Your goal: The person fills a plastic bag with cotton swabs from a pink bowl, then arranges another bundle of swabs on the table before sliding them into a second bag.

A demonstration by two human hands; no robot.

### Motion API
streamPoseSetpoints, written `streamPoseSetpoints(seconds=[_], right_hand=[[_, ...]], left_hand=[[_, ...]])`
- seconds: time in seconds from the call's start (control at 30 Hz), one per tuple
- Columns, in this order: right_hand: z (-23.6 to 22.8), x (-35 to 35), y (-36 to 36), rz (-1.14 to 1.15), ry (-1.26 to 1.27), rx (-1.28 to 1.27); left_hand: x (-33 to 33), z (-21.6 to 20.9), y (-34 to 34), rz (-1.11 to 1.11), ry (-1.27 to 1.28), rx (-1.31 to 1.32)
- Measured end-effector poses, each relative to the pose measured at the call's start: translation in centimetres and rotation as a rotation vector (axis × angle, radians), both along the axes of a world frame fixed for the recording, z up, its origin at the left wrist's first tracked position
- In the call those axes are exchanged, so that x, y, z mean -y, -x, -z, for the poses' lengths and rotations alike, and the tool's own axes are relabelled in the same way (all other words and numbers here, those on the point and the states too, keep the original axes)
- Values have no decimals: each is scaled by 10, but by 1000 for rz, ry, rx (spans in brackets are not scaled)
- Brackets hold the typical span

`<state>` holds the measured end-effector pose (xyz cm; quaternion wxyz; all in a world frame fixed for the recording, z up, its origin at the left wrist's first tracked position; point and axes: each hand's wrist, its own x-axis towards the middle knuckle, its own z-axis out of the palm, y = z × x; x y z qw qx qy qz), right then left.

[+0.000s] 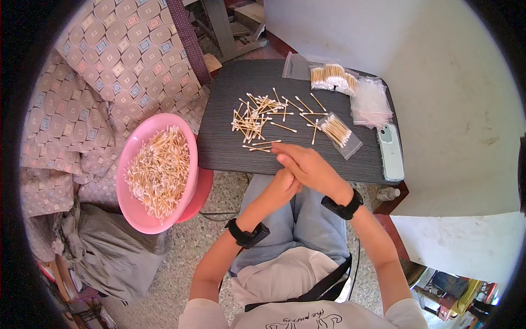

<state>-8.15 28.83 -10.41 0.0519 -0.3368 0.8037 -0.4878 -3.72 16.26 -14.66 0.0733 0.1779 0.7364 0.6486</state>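
My two hands meet at the near edge of the dark table. My right hand (312,165) lies partly over my left, its fingers stretched to the left, their tips beside a few loose cotton swabs (256,148). My left hand (284,185) is tucked under the right one, and its fingers are hidden. Beyond them a loose heap of cotton swabs (255,115) spreads over the tabletop, with more scattered to its right. A small clear zip bag (338,133) with a row of cotton swabs inside lies to the right of my hands.
On the left, a pink basin (125,189) full of cotton swabs stands on a red support (198,196). Filled swab bags (333,78) sit at the table's far right, beside empty clear bags (370,103). A white phone (389,152) lies at the right edge, near the wall.
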Motion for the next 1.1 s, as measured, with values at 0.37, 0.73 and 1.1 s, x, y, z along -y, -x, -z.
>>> streamPoseSetpoints(seconds=[0.37,0.73,1.1], right_hand=[[-3,-16,-1,8,125,82],[3,-27,-10,106,-29,-304],[15,-25,-30,191,-10,-181]], left_hand=[[9,-16,5,123,-226,381],[19,-25,4,194,-158,445],[24,-31,1,225,-207,637]])
